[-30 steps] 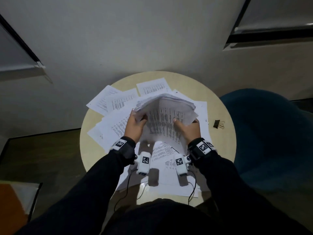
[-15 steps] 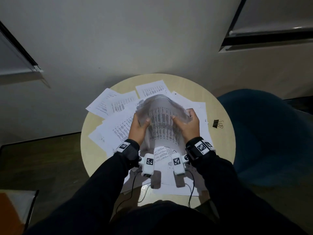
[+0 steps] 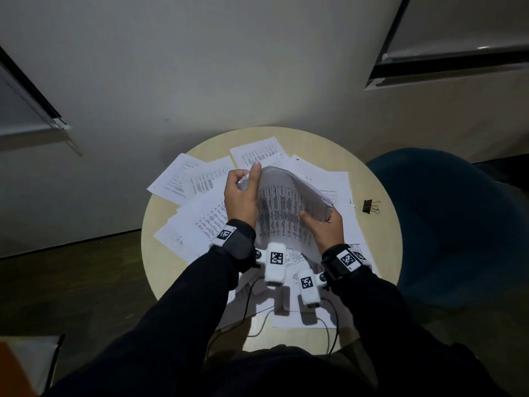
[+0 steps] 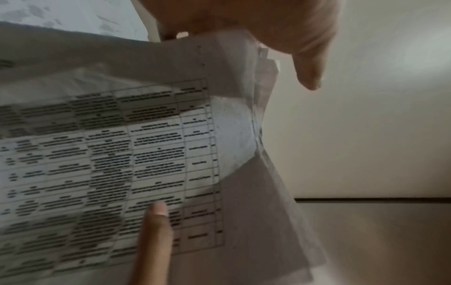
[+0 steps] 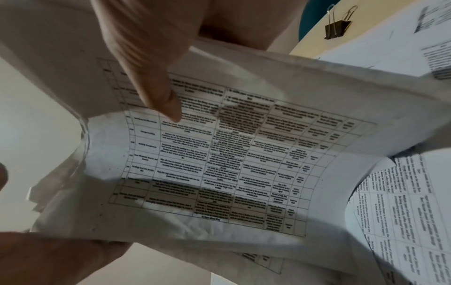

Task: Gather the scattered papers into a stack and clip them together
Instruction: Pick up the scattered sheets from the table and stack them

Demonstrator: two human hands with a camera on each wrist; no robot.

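Two hands bow a sheaf of printed papers (image 3: 289, 207) above a round table (image 3: 380, 247).

Held clear of the tabletop at the table's middle, the sheaf arches upward, its printed tables facing the person. Left hand (image 3: 242, 196) grips the sheaf's far-left edge, fingers curled over it and the thumb lying straight up along the printed face; right hand (image 3: 325, 227) grips the near-right edge, thumb pressed on the print and fingers wrapped behind. Loose sheets (image 3: 206, 216) lie overlapping across most of the pale wooden top (several jut past its left rim), spread beneath and around the lifted sheaf. Black binder clip (image 3: 369, 206) rests on bare wood near the table's right edge, apart from the sheets. Dark blue chair (image 3: 458, 224) stands just right of the table.
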